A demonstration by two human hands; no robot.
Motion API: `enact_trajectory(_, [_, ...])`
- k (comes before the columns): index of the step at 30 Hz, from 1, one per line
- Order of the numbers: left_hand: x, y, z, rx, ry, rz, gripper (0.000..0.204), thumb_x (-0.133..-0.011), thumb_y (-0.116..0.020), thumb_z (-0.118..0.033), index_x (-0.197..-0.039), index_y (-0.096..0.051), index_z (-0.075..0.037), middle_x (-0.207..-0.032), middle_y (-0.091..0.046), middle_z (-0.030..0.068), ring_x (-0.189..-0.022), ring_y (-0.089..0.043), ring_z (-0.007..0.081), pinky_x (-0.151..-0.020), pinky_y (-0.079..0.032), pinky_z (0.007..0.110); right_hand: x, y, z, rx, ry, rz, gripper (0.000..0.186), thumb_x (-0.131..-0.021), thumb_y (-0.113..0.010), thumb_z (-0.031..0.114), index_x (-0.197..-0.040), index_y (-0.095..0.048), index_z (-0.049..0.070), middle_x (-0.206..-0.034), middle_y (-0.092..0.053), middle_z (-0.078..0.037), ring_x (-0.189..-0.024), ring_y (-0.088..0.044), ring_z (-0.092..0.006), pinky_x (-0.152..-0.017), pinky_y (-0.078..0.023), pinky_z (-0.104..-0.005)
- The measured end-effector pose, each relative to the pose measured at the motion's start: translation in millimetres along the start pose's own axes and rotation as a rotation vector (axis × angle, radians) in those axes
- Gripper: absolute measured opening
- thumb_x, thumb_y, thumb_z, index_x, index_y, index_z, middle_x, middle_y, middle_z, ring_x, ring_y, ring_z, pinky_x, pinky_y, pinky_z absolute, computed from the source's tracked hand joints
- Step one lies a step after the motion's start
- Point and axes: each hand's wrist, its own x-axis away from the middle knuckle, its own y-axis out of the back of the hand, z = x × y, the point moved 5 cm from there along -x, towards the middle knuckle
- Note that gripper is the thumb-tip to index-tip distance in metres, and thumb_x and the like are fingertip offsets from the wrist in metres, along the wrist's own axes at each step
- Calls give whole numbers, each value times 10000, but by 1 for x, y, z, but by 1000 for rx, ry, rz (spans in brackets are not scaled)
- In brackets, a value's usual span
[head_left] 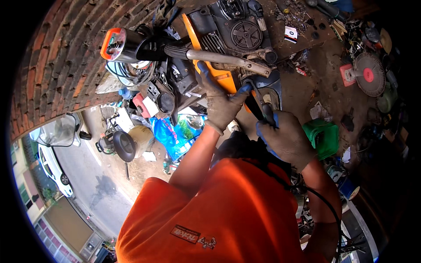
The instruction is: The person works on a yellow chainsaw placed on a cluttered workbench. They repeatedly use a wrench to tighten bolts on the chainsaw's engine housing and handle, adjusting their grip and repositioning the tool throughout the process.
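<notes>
Left brown-gloved grip (pixel 223 101) is sitting wide-fingered by the orange plastic panel (pixel 223 79); right brown-gloved grip (pixel 284 135), holding a dark-handled tool (pixel 267 112) near that panel, is likely risking a jab if slipping.

bright daylight on the street (pixel 83 168) — right side dim, edges curved.

orange shirt (pixel 245 206), short sleeves (pixel 151 193) | dark print (pixel 185 234) (small figure (pixel 207 242) alongside) | left hand (pixel 222 107), right hand (pixel 287 138): brown gloves (pixel 291 144), blue fingertips (pixel 245 89)

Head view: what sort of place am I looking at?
Probably a street-side repair shop: an engine-like machine, small parts strewn about, and a road with a white car outside.
</notes>
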Motion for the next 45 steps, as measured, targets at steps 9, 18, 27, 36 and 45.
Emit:
enact_trajectory(9, [0,-6,-2,195,99,-35,1319,-690,-914,-211,-1587,23,24,-1570,-138,321,-1486,-146,456,-1230,-172,499,-6,-4,54,403,-101,60,406,-902,-570,286,-928,-677,-105,-887,-683,-321,-922,-701,-439,-851,-549,-487])
enact_trajectory(18, [5,-1,-23,-61,142,-25,1300,-680,-899,-129,-1589,19,18,-1535,-187,274,-1449,-225,384,-1214,-216,468,-18,7,47,275,89,31,255,-891,-636,202,-923,-629,-50,-844,-654,-176,-701,-655,-247,-615,-526,-369])
enact_trajectory(27, [-6,-1,-31,-38,131,-73,1286,-697,-900,-254,-1601,-18,-8,-1546,-136,347,-1457,-222,486,-1207,-266,478,-12,9,13,56,-80,39,234,-936,-640,253,-900,-664,23,-724,-649,-49,-470,-549,-117,-395,-397,-283])
enact_trajectory(36, [1,3,-21,-178,99,-46,1356,-697,-911,-272,-1626,61,-103,-1601,33,371,-1465,-241,549,-1160,-379,480,52,33,-15,-153,-33,-59,237,-882,-618,180,-988,-627,-32,-870,-675,-153,-758,-666,-353,-720,-539,-426])
enact_trajectory(45, [4,3,-3,-65,24,-13,1355,-702,-937,-214,-1610,54,-40,-1594,-131,251,-1476,-228,362,-1214,-262,420,27,30,-29,953,579,-476,275,-863,-621,139,-1080,-659,-25,-1273,-594,-239,-1121,-603,-404,-961,-499,-497])
